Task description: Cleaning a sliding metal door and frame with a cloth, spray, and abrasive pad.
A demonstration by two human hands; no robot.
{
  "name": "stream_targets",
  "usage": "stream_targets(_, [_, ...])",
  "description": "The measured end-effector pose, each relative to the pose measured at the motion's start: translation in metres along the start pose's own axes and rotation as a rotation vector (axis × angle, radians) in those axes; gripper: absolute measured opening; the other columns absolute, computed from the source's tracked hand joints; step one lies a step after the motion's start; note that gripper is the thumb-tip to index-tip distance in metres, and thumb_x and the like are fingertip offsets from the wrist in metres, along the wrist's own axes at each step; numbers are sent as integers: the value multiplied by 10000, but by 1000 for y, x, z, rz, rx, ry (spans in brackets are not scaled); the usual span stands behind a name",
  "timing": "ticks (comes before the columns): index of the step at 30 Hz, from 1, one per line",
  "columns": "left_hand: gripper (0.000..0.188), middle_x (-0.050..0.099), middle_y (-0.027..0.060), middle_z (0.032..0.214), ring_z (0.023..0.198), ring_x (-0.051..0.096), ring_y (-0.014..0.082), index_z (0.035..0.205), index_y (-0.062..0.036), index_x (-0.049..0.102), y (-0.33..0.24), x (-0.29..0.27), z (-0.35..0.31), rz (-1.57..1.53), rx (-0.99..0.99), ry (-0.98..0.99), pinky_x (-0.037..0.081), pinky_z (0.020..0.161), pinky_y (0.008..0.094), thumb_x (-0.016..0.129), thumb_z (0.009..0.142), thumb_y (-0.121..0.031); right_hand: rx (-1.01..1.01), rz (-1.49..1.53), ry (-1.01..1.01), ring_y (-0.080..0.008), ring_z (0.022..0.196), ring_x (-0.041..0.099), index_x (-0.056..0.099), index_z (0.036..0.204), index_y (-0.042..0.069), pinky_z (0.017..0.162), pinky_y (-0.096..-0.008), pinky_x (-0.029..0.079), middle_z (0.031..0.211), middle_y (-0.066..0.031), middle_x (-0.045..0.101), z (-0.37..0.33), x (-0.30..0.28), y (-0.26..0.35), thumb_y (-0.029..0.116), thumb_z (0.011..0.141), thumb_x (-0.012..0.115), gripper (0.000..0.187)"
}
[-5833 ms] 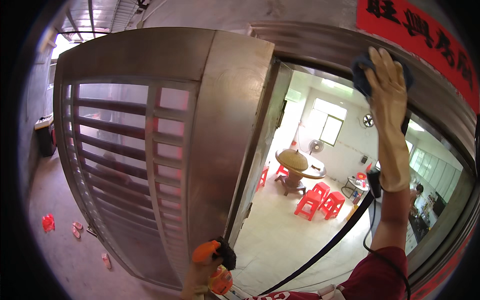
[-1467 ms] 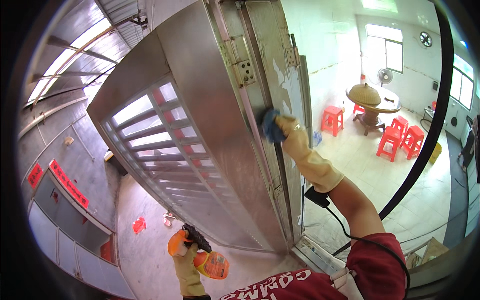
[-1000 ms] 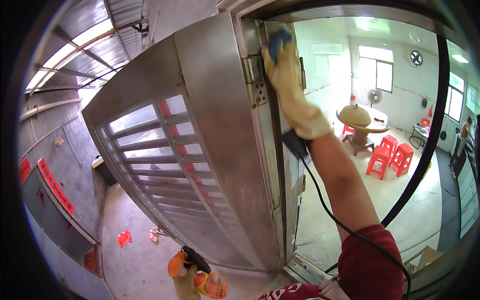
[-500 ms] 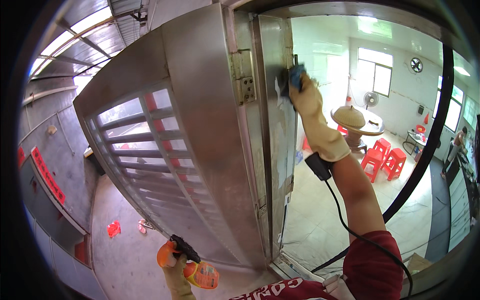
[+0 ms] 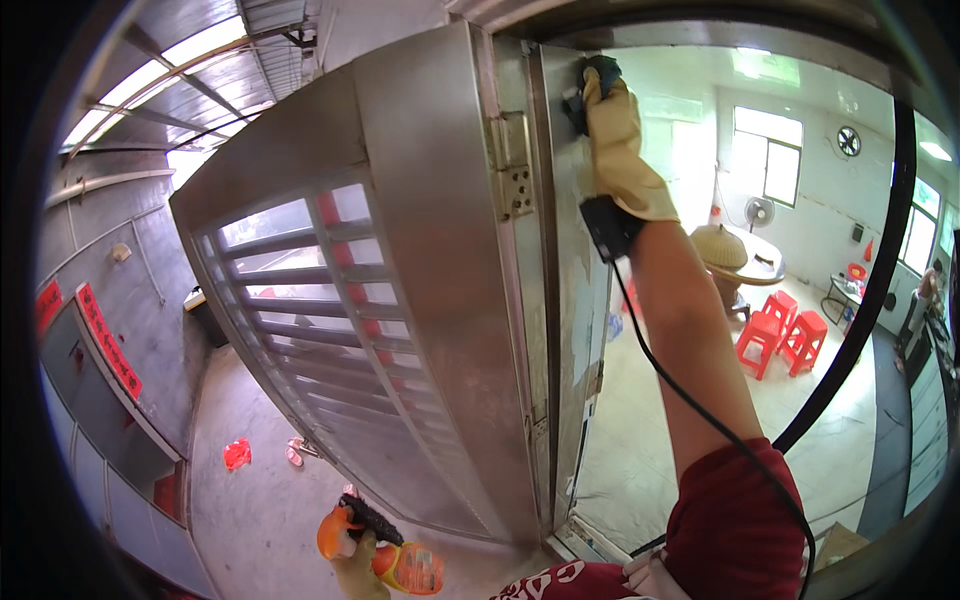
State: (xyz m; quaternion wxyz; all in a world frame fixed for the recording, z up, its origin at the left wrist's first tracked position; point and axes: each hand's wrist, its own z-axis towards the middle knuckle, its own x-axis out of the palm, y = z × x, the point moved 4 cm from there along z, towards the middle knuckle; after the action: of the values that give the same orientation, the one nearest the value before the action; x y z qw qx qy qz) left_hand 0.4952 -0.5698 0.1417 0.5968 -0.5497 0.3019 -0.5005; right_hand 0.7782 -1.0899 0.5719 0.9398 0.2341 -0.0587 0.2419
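My right hand (image 5: 618, 135), in a cream rubber glove, reaches up high and is closed around a dark blue cloth or pad (image 5: 603, 72). It presses that against the upper part of the metal door frame (image 5: 570, 230), where whitish patches show lower down. My left hand (image 5: 357, 572), gloved too, is low at the bottom edge, wrapped round an orange spray bottle (image 5: 418, 571). A dark, rough-looking piece (image 5: 374, 519) lies along the bottle's top; its kind I cannot make out. A black box with a cable (image 5: 610, 228) is at my right wrist.
The metal door (image 5: 430, 250) with a slatted window stands swung out on the left, its hinge (image 5: 515, 190) beside the frame. Through the doorway are red stools (image 5: 765, 340), a round table (image 5: 765, 262) and another person (image 5: 925, 290). A red bag (image 5: 237, 455) lies on the floor outside.
My right hand has moved up along the door frame with the cloth or pad, close to the top. The left hand still holds the spray bottle, slightly lower in the picture. The view has shifted a little.
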Motion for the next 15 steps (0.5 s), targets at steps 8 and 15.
stream_targets(8, [523, 628, 106, 1226, 1092, 622, 230, 1415, 13, 508, -6, -21, -4, 77, 76, 12, 523, 942, 364, 604, 901, 42, -295, -56, -171, -489, 965, 651, 701, 1107, 2, 867, -532, 544, 1066, -260, 692, 3, 5, 32, 286, 893, 668, 357])
stream_targets(15, [521, 654, 117, 1212, 1069, 638, 247, 1430, 19, 501, -14, -19, -8, 135, 185, 97, 542, 908, 371, 623, 923, 14, -152, -376, 474, -450, 1160, 576, 633, 1244, 31, 931, -511, 524, 1180, -245, 641, -170, -57, -30, 216, 870, 736, 430])
